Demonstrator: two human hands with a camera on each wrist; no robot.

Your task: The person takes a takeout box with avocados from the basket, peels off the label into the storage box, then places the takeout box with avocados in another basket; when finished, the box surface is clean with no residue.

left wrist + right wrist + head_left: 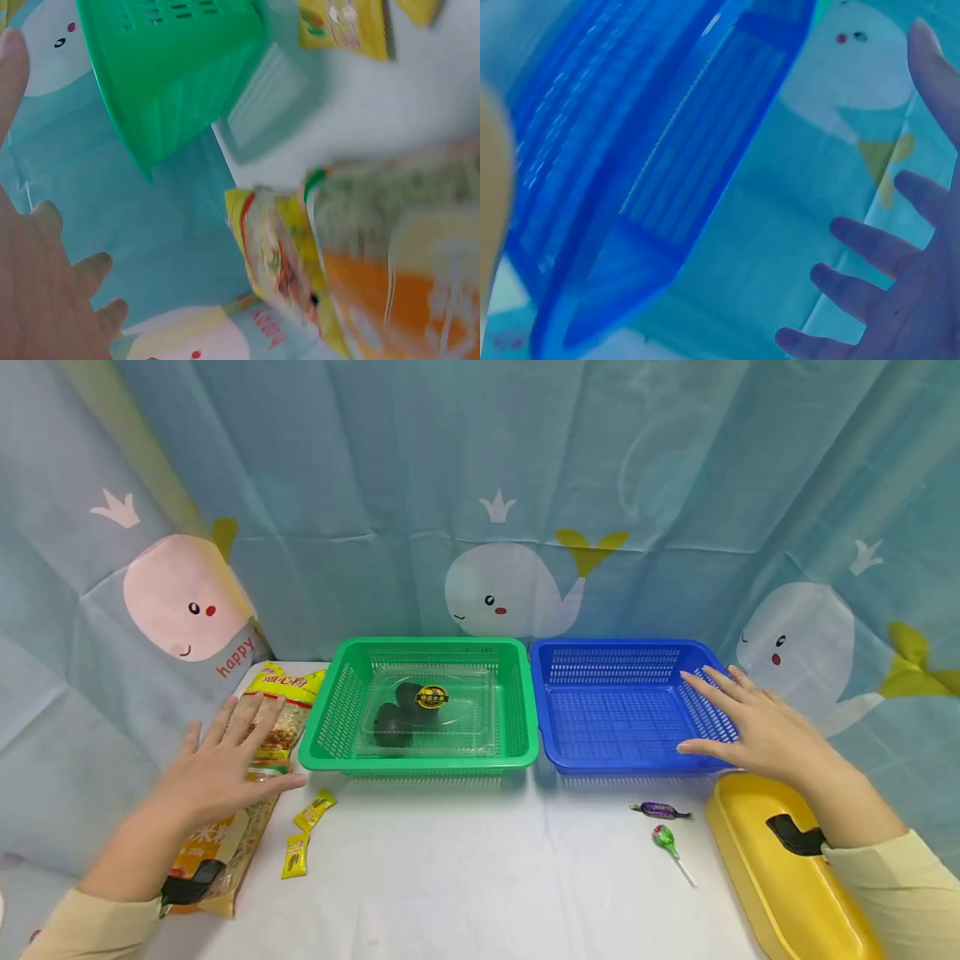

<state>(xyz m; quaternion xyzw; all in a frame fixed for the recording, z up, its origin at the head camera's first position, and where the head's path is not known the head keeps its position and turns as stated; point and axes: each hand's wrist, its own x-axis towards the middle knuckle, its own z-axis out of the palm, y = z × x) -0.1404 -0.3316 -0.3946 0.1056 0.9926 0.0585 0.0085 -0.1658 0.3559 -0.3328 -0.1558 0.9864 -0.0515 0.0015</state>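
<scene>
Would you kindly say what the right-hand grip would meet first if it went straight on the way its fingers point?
Most likely the blue basket, though the right-hand grip may be high enough to pass above it; depth is unclear.

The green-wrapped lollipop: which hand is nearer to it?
Right. The right hand is up and to the right of the lollipop in the head view, by the blue basket; the left hand is far off, left of the green basket.
</scene>
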